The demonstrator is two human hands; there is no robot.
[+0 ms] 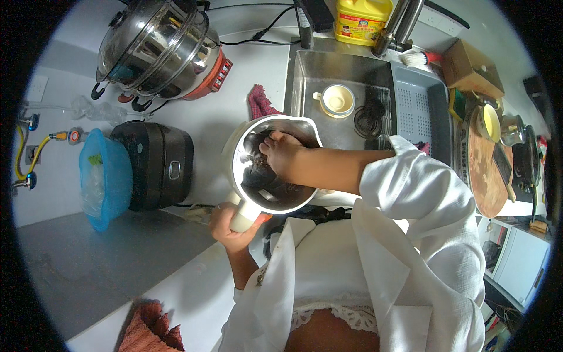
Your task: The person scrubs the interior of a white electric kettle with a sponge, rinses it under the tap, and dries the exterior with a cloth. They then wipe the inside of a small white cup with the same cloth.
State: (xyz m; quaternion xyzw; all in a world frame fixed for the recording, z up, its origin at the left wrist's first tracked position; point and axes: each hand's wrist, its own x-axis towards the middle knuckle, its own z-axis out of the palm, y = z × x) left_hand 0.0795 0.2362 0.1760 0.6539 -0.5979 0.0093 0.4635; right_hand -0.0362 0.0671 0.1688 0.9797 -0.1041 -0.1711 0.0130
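My left hand [235, 226] is closed around the cream handle of a wide jug-like pot [314, 125] with a steel inside and a pouring lip. The pot is tipped so its mouth faces me, left of the sink. Inside it lies my right hand [283, 156], its fingers partly bent against the dark, shiny inner wall; whether they hold anything cannot be told. A cream cup or lid with a small tab [338, 100] sits in the steel sink [343, 66]. Behind the pot lies a red checked cloth [260, 103].
A large steel steamer [162, 53] stands at the back left, above a black rice cooker [162, 165] and a blue plastic basin [112, 180]. A grey drain basket [420, 105], tap [391, 31], yellow jug [363, 22], and round wooden board with a knife [488, 171] are to the right.
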